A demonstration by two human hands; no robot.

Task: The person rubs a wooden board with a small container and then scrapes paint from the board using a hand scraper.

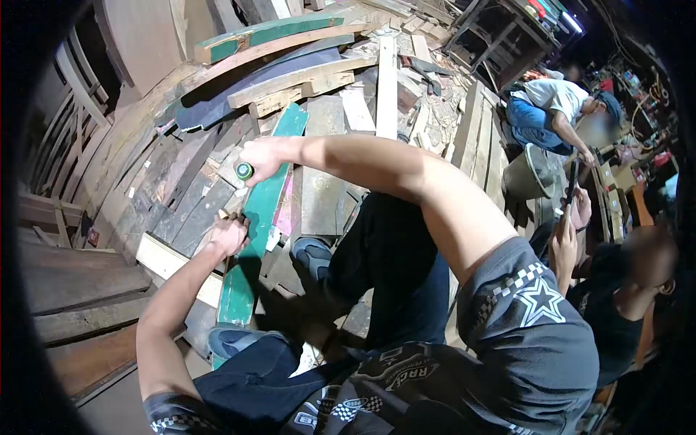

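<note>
A long green-painted plank (262, 206) lies lengthwise in front of me, its near end between my shoes. My right hand (262, 161) is closed above its far half, around a tool whose round green-and-black end (244, 171) faces the camera. The rest of that tool is hidden by the fingers, so its kind does not show. At the plank's left edge is my left hand (230, 235), with its fingers curled together. Whether it grips the plank edge or a small thing is too unclear to tell.
Stacked timber, including a second green beam (268, 38), lies beyond the plank. A pale board (386, 87) and wood scraps are farther right. A grey bucket (528, 174) stands near a crouching person (547, 109). Another person (616, 304) sits close on my right.
</note>
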